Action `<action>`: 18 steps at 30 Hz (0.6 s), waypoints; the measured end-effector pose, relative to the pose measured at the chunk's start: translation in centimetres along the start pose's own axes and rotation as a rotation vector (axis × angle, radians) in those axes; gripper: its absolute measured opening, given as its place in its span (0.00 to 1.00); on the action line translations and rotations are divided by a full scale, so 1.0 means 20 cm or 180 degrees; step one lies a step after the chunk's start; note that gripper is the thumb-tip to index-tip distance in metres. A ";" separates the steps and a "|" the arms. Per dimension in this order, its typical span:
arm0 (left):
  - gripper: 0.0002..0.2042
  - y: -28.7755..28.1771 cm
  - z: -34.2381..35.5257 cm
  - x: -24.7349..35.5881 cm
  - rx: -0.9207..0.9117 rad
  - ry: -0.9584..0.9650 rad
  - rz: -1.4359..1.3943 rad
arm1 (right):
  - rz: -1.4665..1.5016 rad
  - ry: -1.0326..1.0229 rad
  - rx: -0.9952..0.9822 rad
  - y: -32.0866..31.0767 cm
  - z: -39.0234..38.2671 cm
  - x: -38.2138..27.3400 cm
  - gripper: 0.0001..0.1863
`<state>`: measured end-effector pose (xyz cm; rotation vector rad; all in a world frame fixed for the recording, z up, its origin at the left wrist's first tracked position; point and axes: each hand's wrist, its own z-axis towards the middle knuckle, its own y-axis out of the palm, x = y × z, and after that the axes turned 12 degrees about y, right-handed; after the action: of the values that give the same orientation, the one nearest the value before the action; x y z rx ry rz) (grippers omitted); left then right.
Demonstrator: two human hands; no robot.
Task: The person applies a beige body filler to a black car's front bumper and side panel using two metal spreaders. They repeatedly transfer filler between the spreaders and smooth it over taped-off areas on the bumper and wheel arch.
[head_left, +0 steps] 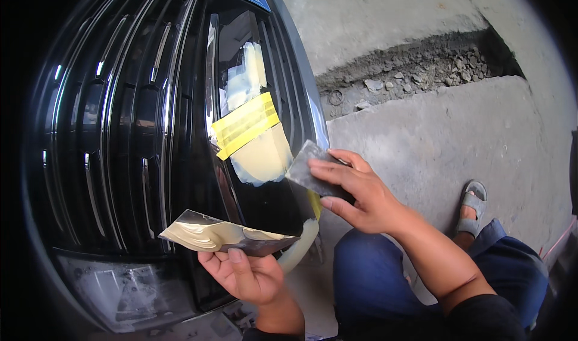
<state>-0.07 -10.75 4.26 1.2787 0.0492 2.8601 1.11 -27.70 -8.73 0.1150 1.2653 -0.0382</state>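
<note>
Left hand (pixel 244 276): closed on the near edge of a thin flat plate (pixel 272 243), thumb against that edge, fingers curled beneath
Thin flat plate: held over the lower part of a black car front (pixel 138 100), its left half loaded with cream paste (pixel 195 236); looks light and stiff, best pinched at the bare near edge and kept fairly level
Cream paste: thick and ridged, seemingly soft and sticky, liable to smear onto fingers
Right hand (pixel 364 196): gripping a grey rectangular spreader (pixel 302 163), fingers laid over its face, thumb at the near side
Grey rectangular spreader: left corner just beside a cream patch (pixel 263 154), contact unclear; probably light, perhaps slightly flexible, slippery if smeared, so best held well back from the working edge
Cream patch: on the black panel, below yellow tape (pixel 247 124); may mark easily, no place for fingertips
Yellow tape: strips across the panel, thin, likely easiest to take by an end
</note>
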 end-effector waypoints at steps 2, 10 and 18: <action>0.27 -0.04 -0.01 0.00 0.0007 -0.0004 0.0085 | -0.0134 0.0189 0.0268 0.07 0.05 0.02 0.26; 0.28 -0.12 -0.06 0.04 0.0063 -0.0081 0.0223 | -0.0097 0.0220 0.0313 0.19 0.10 0.03 0.26; 0.27 -0.15 -0.07 0.03 0.0068 -0.0199 0.0148 | -0.0291 0.0546 -0.0103 0.23 -0.12 0.03 0.27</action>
<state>-1.47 -7.79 3.69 1.3906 0.0502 2.8633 -0.66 -22.88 -9.65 0.0329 1.4416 -0.0881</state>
